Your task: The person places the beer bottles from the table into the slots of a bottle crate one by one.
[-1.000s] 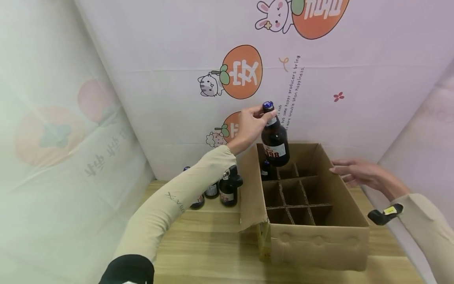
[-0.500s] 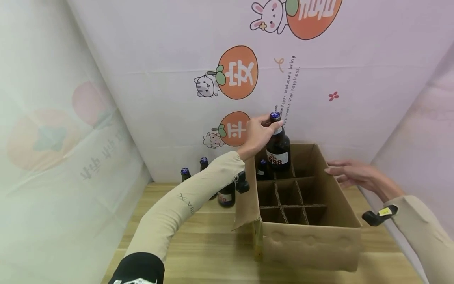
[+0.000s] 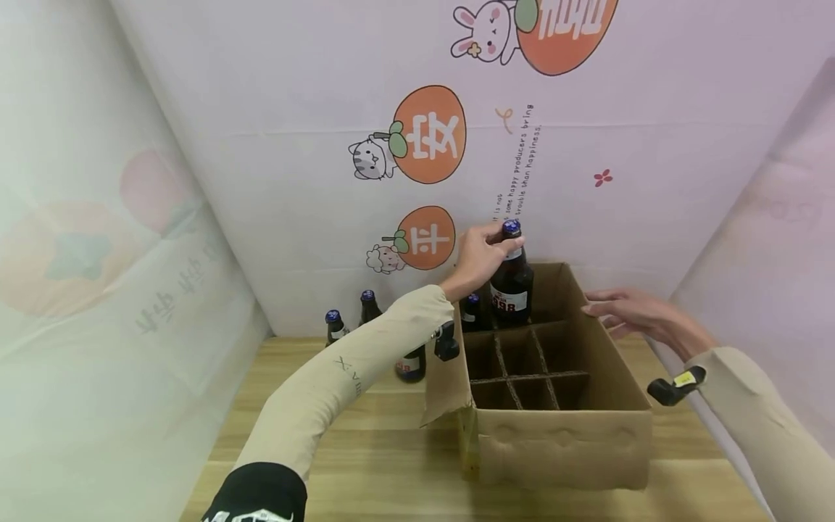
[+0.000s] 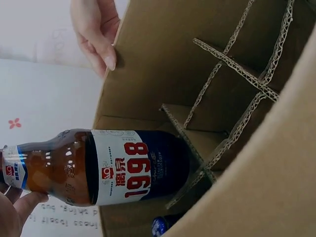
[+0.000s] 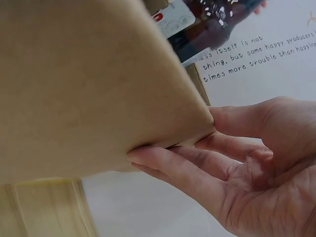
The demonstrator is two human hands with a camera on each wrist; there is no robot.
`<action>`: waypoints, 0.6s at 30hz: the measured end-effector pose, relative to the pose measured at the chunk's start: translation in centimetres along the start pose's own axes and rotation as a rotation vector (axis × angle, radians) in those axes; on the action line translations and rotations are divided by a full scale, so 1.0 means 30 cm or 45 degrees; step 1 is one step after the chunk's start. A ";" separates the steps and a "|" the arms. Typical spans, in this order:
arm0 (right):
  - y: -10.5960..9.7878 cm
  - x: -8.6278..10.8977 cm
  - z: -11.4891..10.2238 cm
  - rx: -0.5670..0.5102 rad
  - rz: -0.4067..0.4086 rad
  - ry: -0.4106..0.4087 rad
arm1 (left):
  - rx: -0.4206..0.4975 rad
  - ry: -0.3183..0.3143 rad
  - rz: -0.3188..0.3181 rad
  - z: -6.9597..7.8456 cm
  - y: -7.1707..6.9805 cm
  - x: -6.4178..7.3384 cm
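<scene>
My left hand (image 3: pixel 480 254) pinches a brown beer bottle (image 3: pixel 512 290) by its neck, just below the blue cap. Its white label reads 1998 in red in the left wrist view. The bottle stands nearly upright over a back cell of the cardboard box (image 3: pixel 564 449), its base down at the dividers (image 4: pixel 177 126). Another blue-capped bottle (image 3: pixel 471 312) sits inside the box in the back left cell. At the box's right wall my right hand (image 5: pixel 261 168) holds the edge, thumb over the rim and fingers against the outside.
Several more bottles (image 3: pixel 335 326) stand on the wooden table (image 3: pixel 352 449) left of the box, partly behind my left sleeve. An open flap (image 3: pixel 446 384) hangs out from the box's left side. A printed cloth wall (image 3: pixel 313 217) rises close behind.
My left hand has lowered the bottle from above the box, so its base is now among the dividers. The right hand keeps its place at the box's edge. The view has shifted slightly.
</scene>
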State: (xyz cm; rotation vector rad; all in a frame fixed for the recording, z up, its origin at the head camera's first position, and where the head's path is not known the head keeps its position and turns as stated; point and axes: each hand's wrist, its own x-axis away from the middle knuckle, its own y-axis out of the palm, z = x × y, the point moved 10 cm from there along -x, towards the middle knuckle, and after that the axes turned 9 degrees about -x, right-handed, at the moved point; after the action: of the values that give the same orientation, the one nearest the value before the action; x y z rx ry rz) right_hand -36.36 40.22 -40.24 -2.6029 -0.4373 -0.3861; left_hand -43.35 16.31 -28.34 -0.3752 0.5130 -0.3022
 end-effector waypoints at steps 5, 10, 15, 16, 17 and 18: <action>-0.006 -0.008 0.012 -0.007 -0.005 -0.002 | -0.023 -0.056 0.002 -0.024 0.016 -0.005; -0.002 -0.003 0.010 -0.029 -0.002 0.004 | 0.028 -0.121 0.054 -0.039 0.004 -0.017; -0.001 -0.002 0.003 -0.021 0.009 0.001 | 0.026 -0.205 0.168 -0.051 -0.025 -0.031; -0.001 -0.002 0.003 -0.017 0.008 0.004 | 0.010 -0.218 0.182 -0.053 -0.029 -0.035; -0.002 -0.003 0.002 -0.011 0.004 0.006 | -0.005 -0.226 0.189 -0.053 -0.032 -0.039; -0.004 -0.004 0.001 -0.008 0.001 0.007 | -0.015 -0.224 0.185 -0.050 -0.033 -0.044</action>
State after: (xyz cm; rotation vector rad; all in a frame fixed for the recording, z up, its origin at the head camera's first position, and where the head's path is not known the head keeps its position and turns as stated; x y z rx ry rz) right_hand -36.51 40.31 -40.27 -2.6078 -0.4333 -0.3948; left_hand -45.41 15.51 -28.58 -0.3701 0.3672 -0.1245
